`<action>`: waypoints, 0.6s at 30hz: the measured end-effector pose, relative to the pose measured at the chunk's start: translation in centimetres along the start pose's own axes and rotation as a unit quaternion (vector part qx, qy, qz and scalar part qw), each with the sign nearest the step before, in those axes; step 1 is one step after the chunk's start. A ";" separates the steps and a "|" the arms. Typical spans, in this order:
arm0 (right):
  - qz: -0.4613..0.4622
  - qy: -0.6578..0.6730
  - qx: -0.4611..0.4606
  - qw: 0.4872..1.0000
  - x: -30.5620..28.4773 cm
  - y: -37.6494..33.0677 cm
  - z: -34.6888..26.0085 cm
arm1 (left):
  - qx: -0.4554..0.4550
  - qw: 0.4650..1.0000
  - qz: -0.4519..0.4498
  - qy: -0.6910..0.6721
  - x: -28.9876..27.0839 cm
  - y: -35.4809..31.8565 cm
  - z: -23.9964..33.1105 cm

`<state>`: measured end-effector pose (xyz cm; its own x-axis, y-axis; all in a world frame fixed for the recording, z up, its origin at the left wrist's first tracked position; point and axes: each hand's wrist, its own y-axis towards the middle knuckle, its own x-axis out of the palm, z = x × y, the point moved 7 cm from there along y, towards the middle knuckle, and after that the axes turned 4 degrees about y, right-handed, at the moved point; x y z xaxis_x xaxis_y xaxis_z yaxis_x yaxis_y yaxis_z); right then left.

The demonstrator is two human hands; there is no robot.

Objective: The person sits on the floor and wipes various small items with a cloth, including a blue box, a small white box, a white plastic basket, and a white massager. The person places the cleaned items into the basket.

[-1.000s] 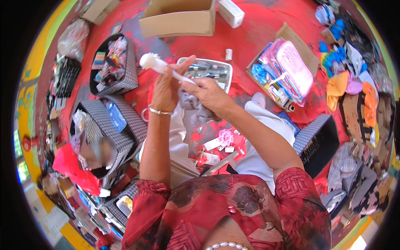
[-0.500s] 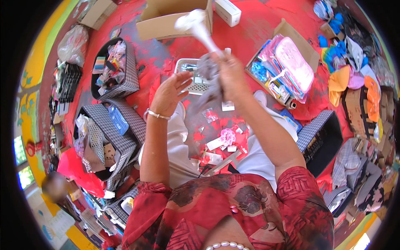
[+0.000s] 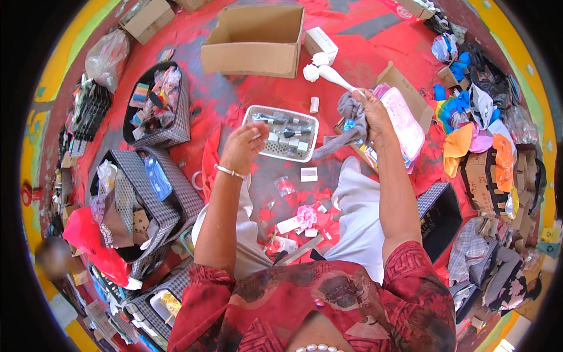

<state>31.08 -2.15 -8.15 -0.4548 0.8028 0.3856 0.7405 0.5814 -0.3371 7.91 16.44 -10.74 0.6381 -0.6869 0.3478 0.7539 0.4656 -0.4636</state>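
My right hand [image 3: 376, 117] is closed around the handle end of a white tool [image 3: 335, 76] with two round knobs at its tip, like a roller massager. A crumpled grey cloth [image 3: 350, 111] is bunched in the same hand and hangs down to the left. The tool points up and left, held above the floor. My left hand [image 3: 243, 144] is open and holds nothing, its fingers loosely apart over the left edge of a white plastic basket [image 3: 245, 130]. Small clear-wrapped packets with dark items and white pieces lie in that basket.
Beyond the basket stand an open cardboard box [image 3: 252, 61] and a white carton [image 3: 321, 44]. Patterned fabric bins [image 3: 176, 126] full of goods line the left. A pink pouch [image 3: 406, 128] sits in a box on the right. A pink flower [image 3: 306, 216] lies between my legs.
My right hand has swung right, away from the basket, carrying the white tool and grey cloth. My left hand has moved slightly down in view. The basket now shows more fully.
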 end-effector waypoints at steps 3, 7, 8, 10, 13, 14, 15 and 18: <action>-0.018 -0.044 0.030 0.998 -1.2 1.5 1.6 | 0.027 0.996 0.067 -0.044 -2.2 0.2 0.5; 0.049 -0.261 -0.003 0.964 -4.4 3.7 3.0 | 0.044 0.990 0.124 -0.049 -3.7 0.1 1.2; 0.061 -0.313 0.001 0.948 -5.2 4.0 3.6 | 0.033 0.988 0.135 -0.060 -3.7 -0.1 1.0; 0.079 -0.316 0.034 0.945 -6.4 4.6 5.6 | 0.036 0.987 0.136 -0.080 -3.4 -0.3 1.3; 0.101 -0.206 0.109 0.967 -7.9 5.0 9.3 | 0.035 0.983 0.152 -0.093 -3.3 -0.5 1.7; 0.098 -0.202 0.132 0.965 -8.1 5.0 10.4 | 0.037 0.982 0.155 -0.097 -3.4 -0.5 1.8; 0.094 -0.201 0.154 0.963 -8.3 5.1 11.4 | 0.039 0.981 0.162 -0.103 -3.5 -0.6 1.9; 0.056 -0.230 0.195 0.952 -8.0 5.4 13.7 | 0.048 0.975 0.182 -0.116 -3.9 -0.7 2.1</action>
<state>31.93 -3.64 -24.83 -0.6185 0.7836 -0.0594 0.5988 0.4209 -0.6814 5.21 19.99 -10.06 0.8760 -0.3271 0.3545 0.4750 0.7130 -0.5158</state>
